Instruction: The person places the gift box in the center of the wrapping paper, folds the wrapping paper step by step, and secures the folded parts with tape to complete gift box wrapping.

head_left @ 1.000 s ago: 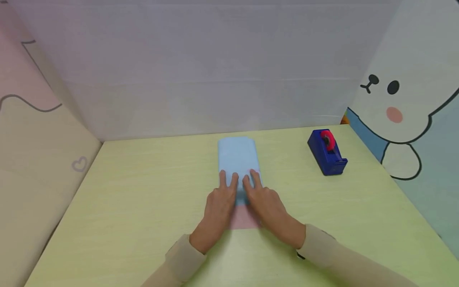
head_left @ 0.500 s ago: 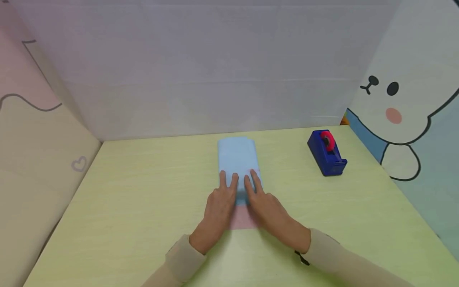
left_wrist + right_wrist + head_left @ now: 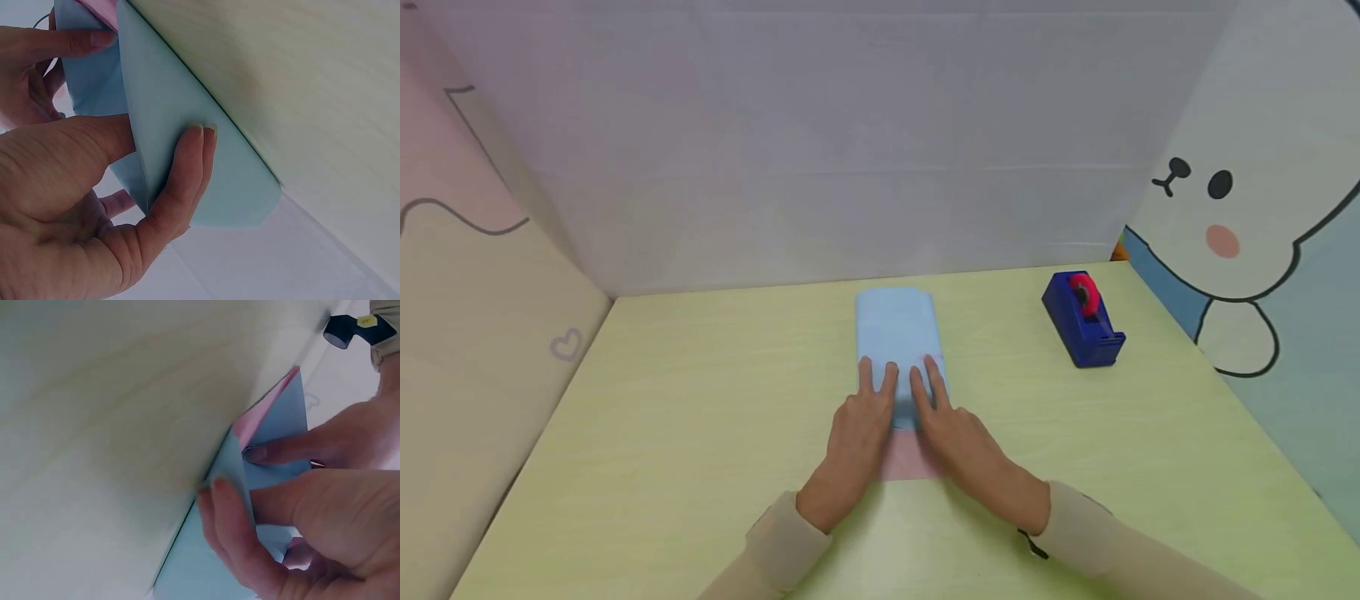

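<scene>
A light blue folded sheet of paper [image 3: 897, 323] lies on the table, a pink part [image 3: 910, 457] showing at its near end. My left hand [image 3: 859, 435] grips its left side, two fingers spread along the top. Lower fingers curl over a sloping blue flap [image 3: 219, 169] in the left wrist view, while the thumb passes behind that flap. From the right side, my right hand [image 3: 964, 440] holds the paper likewise; its thumb goes behind the flap in the right wrist view, fingertips [image 3: 219, 484] on the outer face. Pink also shows along a raised corner there [image 3: 262, 419].
A dark blue tape dispenser [image 3: 1084, 321] with a red core stands at the back right of the pale yellow-green table [image 3: 715, 383]. A grey-white wall [image 3: 850, 125] rises behind, with printed side panels left and right [image 3: 1262, 233].
My right hand and sleeve have shifted very slightly, the fingers a little lower on the paper. The left hand and the paper stay in place.
</scene>
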